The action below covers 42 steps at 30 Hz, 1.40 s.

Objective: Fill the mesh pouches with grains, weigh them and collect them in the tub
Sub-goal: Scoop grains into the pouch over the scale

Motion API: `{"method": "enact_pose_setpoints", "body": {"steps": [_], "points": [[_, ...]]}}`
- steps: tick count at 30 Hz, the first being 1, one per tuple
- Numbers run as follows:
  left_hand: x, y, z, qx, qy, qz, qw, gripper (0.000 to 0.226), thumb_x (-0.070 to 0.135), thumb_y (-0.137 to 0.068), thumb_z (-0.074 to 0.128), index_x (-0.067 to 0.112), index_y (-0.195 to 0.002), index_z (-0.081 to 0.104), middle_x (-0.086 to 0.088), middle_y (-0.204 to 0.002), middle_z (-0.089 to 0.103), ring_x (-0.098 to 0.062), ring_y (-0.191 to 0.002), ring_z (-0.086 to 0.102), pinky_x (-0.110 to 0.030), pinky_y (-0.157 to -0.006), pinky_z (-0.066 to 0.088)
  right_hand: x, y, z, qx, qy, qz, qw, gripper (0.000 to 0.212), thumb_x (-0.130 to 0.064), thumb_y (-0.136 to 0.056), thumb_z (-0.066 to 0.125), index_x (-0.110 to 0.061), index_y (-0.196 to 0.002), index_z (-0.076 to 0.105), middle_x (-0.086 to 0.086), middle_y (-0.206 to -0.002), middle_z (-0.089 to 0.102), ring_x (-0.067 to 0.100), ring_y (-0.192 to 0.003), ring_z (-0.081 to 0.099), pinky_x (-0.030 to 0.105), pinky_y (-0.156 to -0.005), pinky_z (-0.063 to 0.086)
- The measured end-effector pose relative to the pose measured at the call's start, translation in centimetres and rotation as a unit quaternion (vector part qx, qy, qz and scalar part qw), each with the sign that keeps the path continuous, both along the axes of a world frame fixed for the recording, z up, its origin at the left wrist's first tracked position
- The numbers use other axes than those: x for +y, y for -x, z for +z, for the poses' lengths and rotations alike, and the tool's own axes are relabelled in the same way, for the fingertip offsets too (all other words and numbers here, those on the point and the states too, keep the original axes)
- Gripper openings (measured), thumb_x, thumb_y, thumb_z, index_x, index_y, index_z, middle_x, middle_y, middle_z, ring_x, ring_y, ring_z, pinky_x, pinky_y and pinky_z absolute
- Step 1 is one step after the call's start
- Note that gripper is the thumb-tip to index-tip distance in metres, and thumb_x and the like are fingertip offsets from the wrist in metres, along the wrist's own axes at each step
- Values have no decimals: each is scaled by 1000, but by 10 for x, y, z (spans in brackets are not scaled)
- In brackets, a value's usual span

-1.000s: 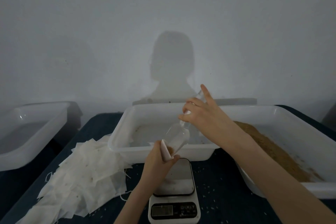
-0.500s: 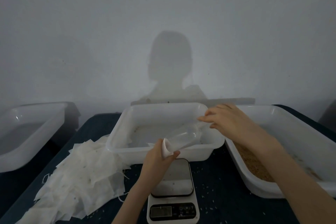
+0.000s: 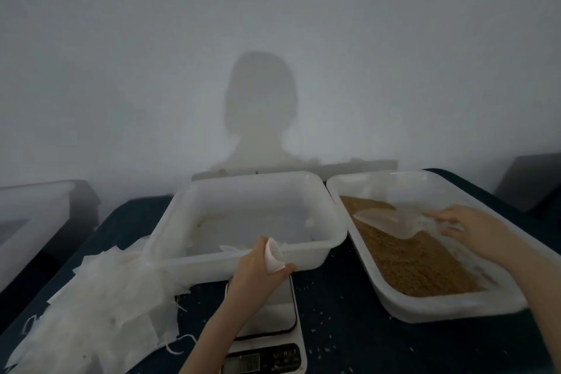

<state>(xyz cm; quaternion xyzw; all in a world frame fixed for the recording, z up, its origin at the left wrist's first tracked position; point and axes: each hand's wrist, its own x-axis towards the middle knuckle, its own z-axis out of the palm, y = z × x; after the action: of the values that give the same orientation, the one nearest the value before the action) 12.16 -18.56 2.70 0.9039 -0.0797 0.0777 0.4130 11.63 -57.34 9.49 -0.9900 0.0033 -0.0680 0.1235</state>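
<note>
A small white mesh pouch (image 3: 274, 255) is pinched between thumb and curled fingers of the left hand (image 3: 258, 270), above the white digital scale (image 3: 267, 340). A clear plastic scoop (image 3: 391, 222) is gripped by the right hand (image 3: 467, 226), fingers wrapped on its handle, over brown grains (image 3: 416, 264) in the right-side white plastic tub (image 3: 455, 310).
</note>
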Motion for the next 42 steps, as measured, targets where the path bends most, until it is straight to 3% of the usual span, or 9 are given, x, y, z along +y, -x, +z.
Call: {"method": "enact_pose_setpoints", "body": {"steps": [3,6,10,14,28,33,37,42], "points": [[-9,-2,-2,2,-11,-5,1000,37,48,-75,70,35,-95,42,16,-86,55,2,-76,54,-9,-54,42,-13,3,-7,49,116,-45,991,39,-19,-99,48,-37,-133,51,-7,-124,56,11,-113,53,22,-90,41],[-16,-2,-2,5,-27,-8,1000,40,45,-77,70,33,-100,41,19,-85,52,5,-74,52,-3,-54,40,-13,-1,-14,18,219,-91,971,38,-16,-95,50,-41,-121,60,-14,-122,60,6,-113,53,25,-98,38],[-21,0,-1,2,-29,-2,1000,39,44,-77,70,29,-98,41,16,-82,54,4,-70,52,-2,-54,39,-3,-9,-25,-26,243,-91,966,36,-16,-94,53,-43,-118,59,-17,-120,58,5,-115,49,25,-96,31],[-21,1,0,2,-17,-7,1000,38,41,-77,72,28,-97,43,12,-84,56,0,-73,55,-5,-54,41,6,-19,-31,1,198,-53,979,49,-12,-95,49,-51,-123,54,-18,-122,54,6,-118,45,27,-97,26],[-20,-1,-2,0,-2,-15,1000,37,39,-76,75,31,-93,43,11,-87,58,-3,-75,57,-7,-55,42,-15,-19,-45,-32,28,-90,995,37,-23,-95,52,-46,-123,57,-8,-114,60,15,-108,54,32,-81,29],[-25,0,-4,-6,-5,-16,1000,36,40,-75,74,32,-90,42,11,-85,58,-3,-73,57,-8,-55,42,-12,-17,-46,-34,-35,-69,996,29,-31,-95,56,-43,-121,60,-6,-118,60,17,-111,54,37,-91,34],[-25,-1,-5,-12,-9,-21,1000,37,41,-75,74,33,-90,42,11,-85,58,-2,-74,57,-9,-55,43,-4,-14,-45,-40,-76,-52,995,29,-31,-93,57,-41,-121,61,-9,-105,58,17,-105,56,38,-94,37],[-22,-1,-5,-9,-12,-24,1000,37,42,-75,74,33,-92,42,9,-86,58,-4,-74,58,-10,-57,45,3,-12,-42,-37,-69,-51,996,32,-31,-93,57,-40,-123,60,-6,-108,60,17,-106,55,39,-95,39]]}}
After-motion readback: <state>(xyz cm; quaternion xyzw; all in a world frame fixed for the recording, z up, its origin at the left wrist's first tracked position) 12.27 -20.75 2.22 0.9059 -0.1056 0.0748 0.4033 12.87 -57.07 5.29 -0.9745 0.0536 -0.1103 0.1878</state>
